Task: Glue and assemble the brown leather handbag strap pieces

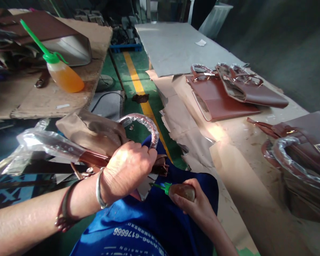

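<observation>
My left hand (pixel 132 163) is closed over the top edge of a brown handbag (pixel 93 133) on my lap. The bag's plastic-wrapped handle (pixel 149 124) arches up beyond my knuckles, and a clear plastic wrap (pixel 50 142) trails to the left. A pale flat piece (pixel 144 188) shows below my left fingers; what it is part of is hidden. My right hand (pixel 192 199) is wrapped round a small squeeze bottle (pixel 182 192) of brownish liquid. Its green nozzle (pixel 160 186) points left at the pale piece, close to its edge. A blue apron (pixel 138 220) covers my lap.
A larger squeeze bottle (pixel 65 76) with orange liquid stands tilted on the left table (pixel 42 103), beside a brown bag (pixel 58 32). Brown handbags (pixel 224 96) lie on the paper-covered right table (pixel 224 156), with another handbag (pixel 306 142) nearer me. A yellow line (pixel 134 74) crosses the green floor between the tables.
</observation>
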A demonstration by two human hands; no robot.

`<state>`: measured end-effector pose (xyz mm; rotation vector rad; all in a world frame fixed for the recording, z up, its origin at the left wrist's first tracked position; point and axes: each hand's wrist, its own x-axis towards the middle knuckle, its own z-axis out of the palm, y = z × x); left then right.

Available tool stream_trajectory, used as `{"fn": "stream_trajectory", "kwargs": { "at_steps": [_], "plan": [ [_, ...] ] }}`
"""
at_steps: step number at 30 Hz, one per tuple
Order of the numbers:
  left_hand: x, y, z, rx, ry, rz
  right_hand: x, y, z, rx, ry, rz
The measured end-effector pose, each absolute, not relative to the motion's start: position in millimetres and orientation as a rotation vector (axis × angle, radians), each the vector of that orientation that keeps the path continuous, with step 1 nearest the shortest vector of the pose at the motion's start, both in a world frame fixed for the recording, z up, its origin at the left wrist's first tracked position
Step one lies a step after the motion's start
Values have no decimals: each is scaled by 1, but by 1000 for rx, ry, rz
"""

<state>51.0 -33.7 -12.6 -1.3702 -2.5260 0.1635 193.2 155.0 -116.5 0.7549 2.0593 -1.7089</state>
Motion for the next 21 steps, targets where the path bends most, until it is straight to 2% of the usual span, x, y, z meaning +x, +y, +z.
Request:
{"fn": "stream_trajectory", "kwargs": {
  "at_steps": [5,10,17,21],
  "plan": [
    [51,-36,-13,-1379,-2548,149,196,159,-119,649,1979,-1747],
    [53,-36,-11,-1387,-2566,134,192,162,-121,681,2155,-1602],
    [53,-39,-9,-1394,-2557,136,204,154,-123,636,1836,-1821],
    [57,-42,-9,-1383,-2571,188,203,153,-126,706,1906,-1819]
  ]
}}
